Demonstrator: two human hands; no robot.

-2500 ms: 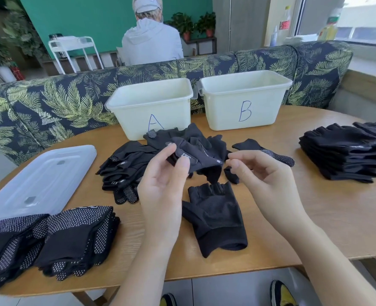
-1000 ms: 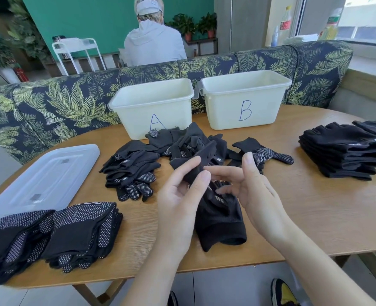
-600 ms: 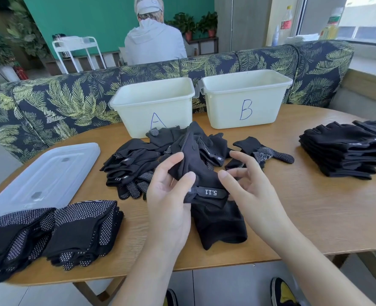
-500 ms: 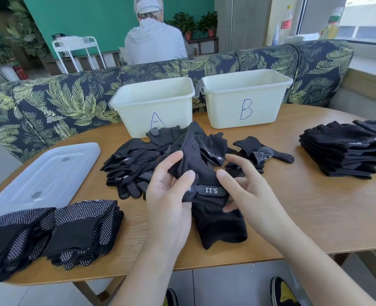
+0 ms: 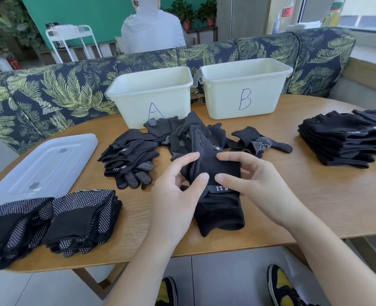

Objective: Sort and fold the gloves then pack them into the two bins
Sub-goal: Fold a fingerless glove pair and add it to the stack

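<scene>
My left hand (image 5: 175, 191) and my right hand (image 5: 257, 184) both pinch one black glove (image 5: 211, 166) by its cuff, which bears a "5.11" label. Under it on the table lies another black fingerless glove (image 5: 221, 217). Behind them spreads a loose heap of black gloves (image 5: 151, 146), some with white grip dots. Folded dotted gloves (image 5: 56, 219) are stacked at the near left. Folded plain black gloves (image 5: 341, 140) are stacked at the right. Two cream bins stand at the back: bin A (image 5: 151, 96) and bin B (image 5: 246, 87). No gloves show inside either.
A translucent plastic lid (image 5: 39, 168) lies flat at the left of the wooden table (image 5: 315, 195). A leaf-patterned sofa back (image 5: 50, 93) runs behind the bins. A person in a grey hoodie (image 5: 151, 29) sits beyond it, facing away.
I lifted a glove off the heap and brought it over the fingerless glove. My right hand has joined my left on its cuff, and both have spread it a little wider.
</scene>
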